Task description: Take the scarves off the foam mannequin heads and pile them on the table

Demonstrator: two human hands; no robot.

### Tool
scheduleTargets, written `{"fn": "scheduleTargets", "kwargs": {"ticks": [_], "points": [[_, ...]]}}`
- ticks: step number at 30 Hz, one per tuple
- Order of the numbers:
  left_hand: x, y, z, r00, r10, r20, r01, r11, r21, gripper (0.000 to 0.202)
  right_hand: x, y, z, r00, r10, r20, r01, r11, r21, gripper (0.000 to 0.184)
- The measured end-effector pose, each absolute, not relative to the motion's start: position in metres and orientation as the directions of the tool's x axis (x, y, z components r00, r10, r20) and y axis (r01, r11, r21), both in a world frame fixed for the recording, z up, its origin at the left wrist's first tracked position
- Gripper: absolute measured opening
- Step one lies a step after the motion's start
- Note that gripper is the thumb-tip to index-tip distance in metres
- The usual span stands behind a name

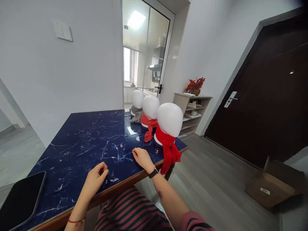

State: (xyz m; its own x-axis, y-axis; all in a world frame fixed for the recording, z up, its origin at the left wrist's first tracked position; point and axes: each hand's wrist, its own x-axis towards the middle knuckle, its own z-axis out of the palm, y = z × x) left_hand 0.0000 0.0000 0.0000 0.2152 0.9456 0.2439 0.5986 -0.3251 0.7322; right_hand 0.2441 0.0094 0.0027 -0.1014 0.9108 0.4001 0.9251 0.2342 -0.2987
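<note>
Both hands rest on the blue counter: left hand curled, right hand flat, holding nothing, near the red scarf.

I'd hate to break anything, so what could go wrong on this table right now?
The nearest head stands near the corner of the table, and its scarf hangs over the edge; a snag could pull it off. The tablet lies by the near edge, where the left hand might knock it.

Both hands, left hand and right hand, rested empty on the blue bench near three scarfed white heads.
</note>
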Motion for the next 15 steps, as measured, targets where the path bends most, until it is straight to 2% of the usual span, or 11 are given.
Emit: {"fn": "scheduleTargets", "kwargs": {"ticks": [15], "points": [[-0.0016, 0.0006, -0.0031, 0.224, 0.94, 0.258, 0.6, -0.342, 0.724, 0.021, 0.2446, 0.0103, 0.0009, -0.097, 0.913, 0.396, 0.925, 0.23, -0.303, 0.016]]}}
